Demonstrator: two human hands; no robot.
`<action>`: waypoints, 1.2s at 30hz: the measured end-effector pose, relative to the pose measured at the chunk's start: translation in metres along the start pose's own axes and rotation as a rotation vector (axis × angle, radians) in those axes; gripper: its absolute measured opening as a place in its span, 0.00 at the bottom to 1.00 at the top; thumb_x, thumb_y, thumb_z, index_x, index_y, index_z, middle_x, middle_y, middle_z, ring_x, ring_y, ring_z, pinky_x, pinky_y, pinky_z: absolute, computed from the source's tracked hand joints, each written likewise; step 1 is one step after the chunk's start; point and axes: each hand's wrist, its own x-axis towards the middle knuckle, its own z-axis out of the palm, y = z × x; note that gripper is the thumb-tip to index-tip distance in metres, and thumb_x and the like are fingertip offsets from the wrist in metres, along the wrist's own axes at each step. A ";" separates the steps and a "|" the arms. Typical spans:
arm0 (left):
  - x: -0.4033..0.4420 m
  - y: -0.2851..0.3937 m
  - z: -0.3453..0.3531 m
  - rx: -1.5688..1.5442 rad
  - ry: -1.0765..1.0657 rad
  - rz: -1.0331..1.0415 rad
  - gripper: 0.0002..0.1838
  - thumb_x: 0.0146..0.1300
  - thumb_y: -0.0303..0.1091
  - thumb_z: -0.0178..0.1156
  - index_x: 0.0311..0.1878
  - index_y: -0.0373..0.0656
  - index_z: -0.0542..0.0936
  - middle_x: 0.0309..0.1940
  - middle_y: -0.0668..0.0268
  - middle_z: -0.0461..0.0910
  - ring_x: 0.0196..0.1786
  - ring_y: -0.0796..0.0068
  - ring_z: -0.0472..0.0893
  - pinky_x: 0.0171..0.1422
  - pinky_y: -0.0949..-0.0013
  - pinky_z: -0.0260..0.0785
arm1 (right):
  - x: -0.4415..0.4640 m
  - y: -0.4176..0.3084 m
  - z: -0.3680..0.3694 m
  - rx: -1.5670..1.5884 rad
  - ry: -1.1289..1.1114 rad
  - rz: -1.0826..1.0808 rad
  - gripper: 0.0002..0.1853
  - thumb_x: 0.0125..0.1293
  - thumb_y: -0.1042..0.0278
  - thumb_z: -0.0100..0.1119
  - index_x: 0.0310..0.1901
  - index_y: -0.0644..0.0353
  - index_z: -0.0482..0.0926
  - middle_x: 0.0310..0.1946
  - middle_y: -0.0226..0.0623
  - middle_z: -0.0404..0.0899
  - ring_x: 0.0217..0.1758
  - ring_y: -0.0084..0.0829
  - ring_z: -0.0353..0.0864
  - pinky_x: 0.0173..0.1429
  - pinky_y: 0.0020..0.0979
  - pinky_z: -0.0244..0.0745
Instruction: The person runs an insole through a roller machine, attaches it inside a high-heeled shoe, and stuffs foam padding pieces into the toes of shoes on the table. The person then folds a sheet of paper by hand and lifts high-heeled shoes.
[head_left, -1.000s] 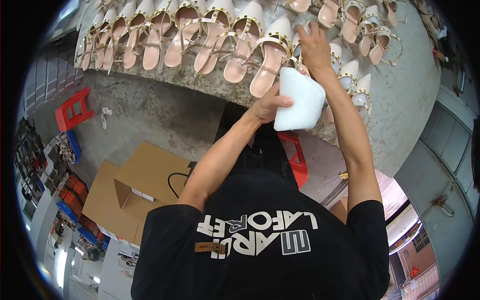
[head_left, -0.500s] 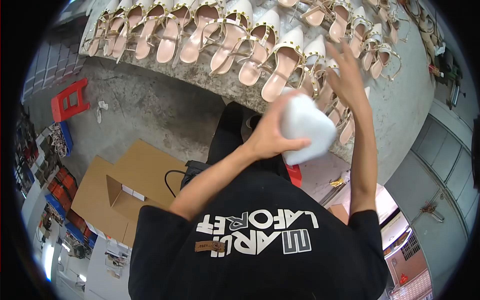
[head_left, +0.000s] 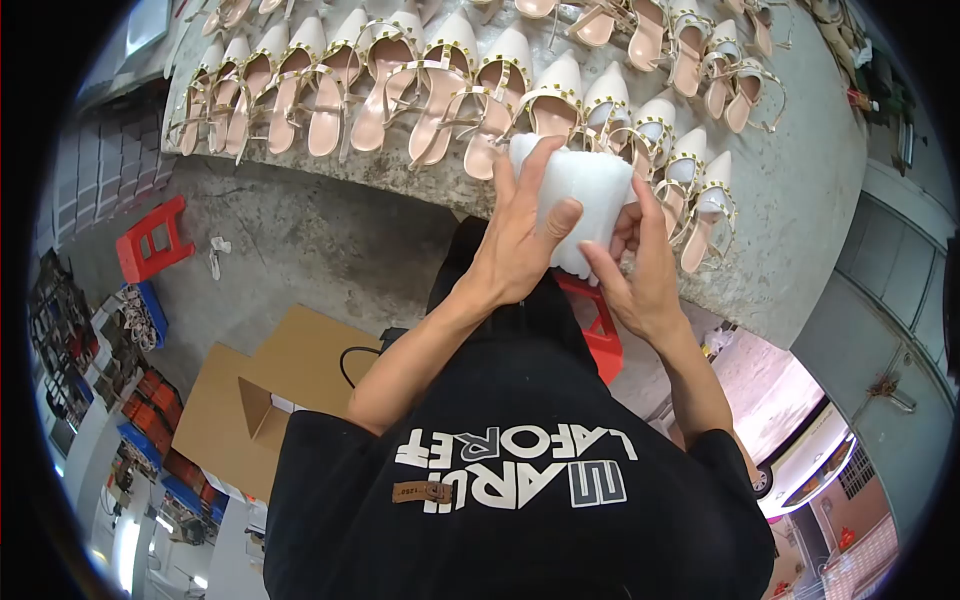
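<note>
Between my hands is a white, soft-looking bundle point(head_left: 590, 195), thick and block-shaped with a wavy lower edge; it looks like stacked foam sheets, though I cannot tell for sure. My left hand point(head_left: 520, 235) grips its left side, fingers pointing up along it and thumb across the front. On the lower right side, my right hand point(head_left: 640, 275) holds it with thumb and curled fingers. Just beyond the bundle, pale pointed slingback shoes point(head_left: 555, 95) with gold studs stand in rows, and the bundle hides parts of the nearest ones.
The shoes stand on a concrete-topped table point(head_left: 770, 200). Under the bundle, near my legs, is a red stool point(head_left: 602, 345). An open cardboard box point(head_left: 225, 400) sits on the floor at left, with another red stool point(head_left: 155, 240) farther off.
My right hand has come down from above the shoes onto the bundle's right side. The bundle has turned more upright and moved slightly left and up, still in my left hand.
</note>
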 end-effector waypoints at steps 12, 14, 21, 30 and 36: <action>0.086 -0.076 0.014 -0.728 -0.415 -0.159 0.49 0.46 0.39 0.75 0.72 0.40 0.62 0.59 0.55 0.74 0.63 0.59 0.76 0.68 0.57 0.70 | 0.167 0.053 -0.077 -0.364 0.460 -0.573 0.29 0.49 0.88 0.49 0.48 0.49 0.89 0.49 0.34 0.78 0.47 0.28 0.78 0.45 0.26 0.73; 0.082 -0.079 -0.004 -1.010 -0.345 -0.085 0.49 0.44 0.40 0.74 0.71 0.42 0.63 0.60 0.55 0.74 0.62 0.59 0.78 0.68 0.54 0.73 | 0.192 0.095 -0.032 -0.083 0.182 -0.447 0.24 0.49 0.87 0.59 0.42 0.47 0.91 0.44 0.26 0.78 0.46 0.27 0.79 0.48 0.27 0.73; 0.071 -0.101 -0.023 -1.197 -0.138 -0.030 0.54 0.37 0.51 0.74 0.71 0.44 0.64 0.62 0.54 0.70 0.65 0.52 0.74 0.70 0.51 0.71 | 0.170 0.090 0.004 -0.277 -0.142 -0.372 0.20 0.45 0.92 0.55 0.36 0.58 0.89 0.38 0.37 0.77 0.43 0.36 0.82 0.46 0.33 0.76; 0.067 -0.097 -0.029 -1.266 -0.359 -0.207 0.55 0.35 0.40 0.75 0.73 0.44 0.62 0.62 0.52 0.72 0.65 0.52 0.75 0.71 0.52 0.70 | 0.196 0.102 0.051 -0.620 0.267 -0.343 0.17 0.58 0.69 0.62 0.47 0.53 0.68 0.41 0.46 0.79 0.35 0.54 0.81 0.36 0.48 0.76; 0.074 -0.100 -0.034 -1.009 -0.560 -0.220 0.56 0.33 0.36 0.76 0.72 0.45 0.62 0.61 0.57 0.74 0.64 0.60 0.76 0.70 0.57 0.70 | 0.220 0.100 0.055 -0.905 0.387 -0.401 0.21 0.60 0.74 0.57 0.56 0.51 0.72 0.50 0.45 0.75 0.45 0.52 0.82 0.40 0.51 0.78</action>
